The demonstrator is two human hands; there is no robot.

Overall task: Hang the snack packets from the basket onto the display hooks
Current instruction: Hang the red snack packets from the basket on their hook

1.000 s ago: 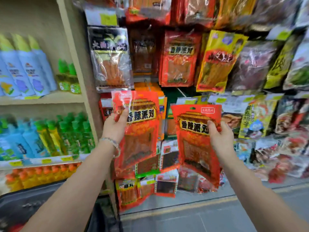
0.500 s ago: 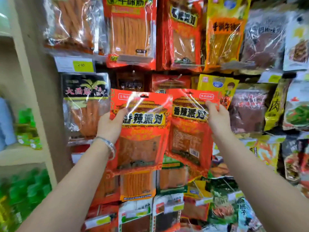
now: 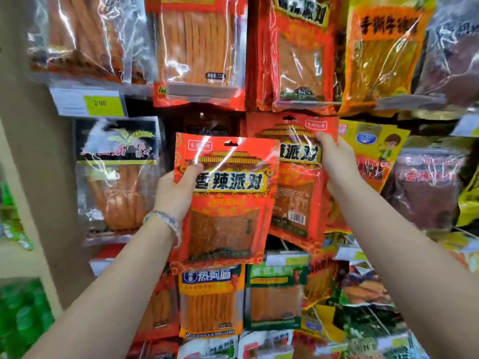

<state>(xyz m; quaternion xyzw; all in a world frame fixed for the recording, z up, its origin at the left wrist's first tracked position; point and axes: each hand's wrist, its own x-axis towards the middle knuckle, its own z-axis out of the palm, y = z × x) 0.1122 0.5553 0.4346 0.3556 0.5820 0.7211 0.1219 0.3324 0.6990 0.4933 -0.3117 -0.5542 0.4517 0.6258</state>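
The left hand (image 3: 178, 193), a beaded bracelet (image 3: 166, 221) at its wrist, grips the left edge of a glossy red plastic snack packet (image 3: 225, 203), held upright. Just behind, the right hand (image 3: 337, 161) pinches the upper corner of a second red plastic packet (image 3: 298, 200), partly overlapped by the first. Farther back, crowded snack packets (image 3: 199, 47) hang in rows.

Head-worn camera looks forward, close up against the snack display (image 3: 202, 47).

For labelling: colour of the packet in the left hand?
Packet is red, yellow banner; head view.
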